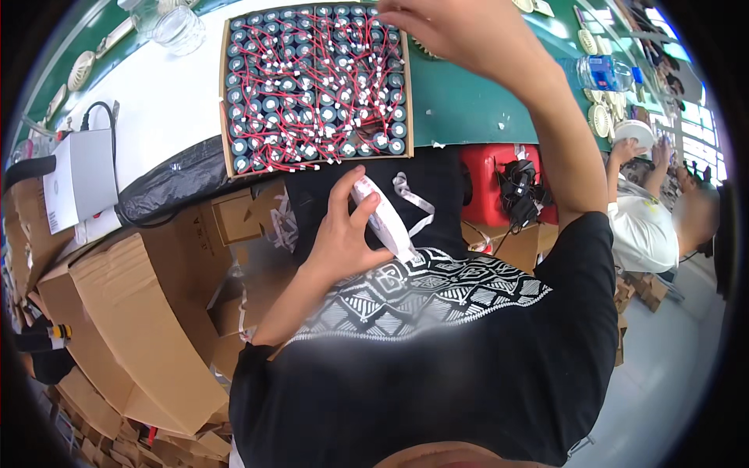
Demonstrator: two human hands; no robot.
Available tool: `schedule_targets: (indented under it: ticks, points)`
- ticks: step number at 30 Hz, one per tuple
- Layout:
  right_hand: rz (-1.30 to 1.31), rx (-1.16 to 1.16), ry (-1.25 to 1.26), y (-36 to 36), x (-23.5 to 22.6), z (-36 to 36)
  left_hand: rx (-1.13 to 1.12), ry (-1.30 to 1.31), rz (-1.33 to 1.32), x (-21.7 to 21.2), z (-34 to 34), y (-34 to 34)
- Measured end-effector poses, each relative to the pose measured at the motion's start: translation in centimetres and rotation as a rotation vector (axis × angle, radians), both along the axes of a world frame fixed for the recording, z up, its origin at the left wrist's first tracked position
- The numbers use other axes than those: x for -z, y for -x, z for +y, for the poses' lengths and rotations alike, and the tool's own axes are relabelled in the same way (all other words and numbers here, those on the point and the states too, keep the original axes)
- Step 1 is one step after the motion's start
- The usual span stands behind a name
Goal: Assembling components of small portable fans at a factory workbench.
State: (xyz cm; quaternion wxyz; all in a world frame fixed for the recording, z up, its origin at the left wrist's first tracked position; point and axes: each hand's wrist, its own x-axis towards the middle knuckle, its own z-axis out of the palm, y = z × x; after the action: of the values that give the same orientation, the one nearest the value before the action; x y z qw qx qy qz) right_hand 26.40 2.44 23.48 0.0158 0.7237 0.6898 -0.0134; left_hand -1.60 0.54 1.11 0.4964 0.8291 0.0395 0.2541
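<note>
In my left hand (340, 243) is a roll of white label tape (384, 221), gripped on edge between thumb and fingers above my lap. A loose white strip (413, 204) trails beside the roll. A shallow cardboard box (225, 129) stands on the table, packed with rows of dark cylindrical battery cells (270, 104) whose red wires end in small white connectors. My right hand (437, 25) reaches across the box's far right corner. Its fingers are pinched together near the wires; whatever they hold is too small to make out.
Clear plastic bottles (178, 30) stand far left, and another bottle (605, 72) lies on the green table (460, 97) at right. Below are a red container (482, 183) with black cables and large open cartons (133, 312). A co-worker (651, 226) sits at right.
</note>
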Motion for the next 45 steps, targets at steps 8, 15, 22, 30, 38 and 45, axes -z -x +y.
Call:
schedule_targets:
  ticks: [8,15,22,30,38,45]
  points:
    - [0.278,-0.399,-0.074,0.8,2.9,-2.8,0.054,0.024,0.077,0.1,-0.2,1.1]
    - [0.247,-0.459,0.010,2.6,4.9,-4.9,0.041,0.076,0.084,0.9,-0.1,0.0]
    - [0.253,-0.422,-0.013,2.9,5.2,-4.8,0.070,0.020,0.094,0.6,-0.3,-0.4]
    - [0.647,-0.270,-0.182,2.1,6.2,-5.5,0.013,0.081,0.052,1.0,-0.5,-0.4]
    - [1.928,-0.226,-0.609,2.1,9.4,-9.6,0.082,0.084,0.092,0.3,-0.9,-0.9]
    - [2.455,0.502,-0.705,6.8,8.3,-15.5,0.154,0.080,0.255,1.4,-1.8,0.0]
